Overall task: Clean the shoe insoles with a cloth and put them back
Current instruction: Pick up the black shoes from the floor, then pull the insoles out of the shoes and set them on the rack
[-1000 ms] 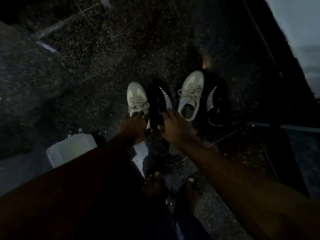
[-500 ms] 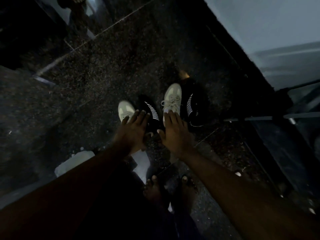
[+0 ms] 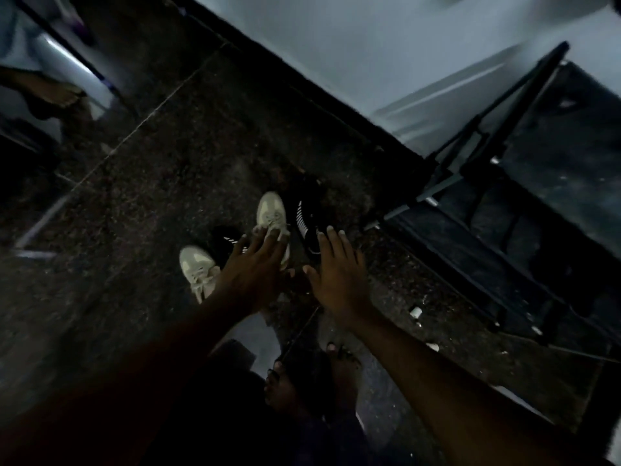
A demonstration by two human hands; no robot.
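Head view: bare feet [image 3: 285, 381] stand on the dark floor [image 3: 151, 196], nearer than the far pale sneaker [image 3: 270, 210]. A near pale sneaker [image 3: 196, 269] lies left of that one. The left hand [image 3: 255, 274], fingers straight and spread, holds nothing, fingertips over the far pale sneaker's laces. The right hand [image 3: 336, 274], equally flat and empty, is just right of it, fingertips at the black striped shoe [image 3: 307, 223]. Insoles cannot be made out.

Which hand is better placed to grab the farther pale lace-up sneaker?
Probably left: the left hand overlaps the farther pale lace-up sneaker; the right hand lies over the farther black white-striped sneaker.
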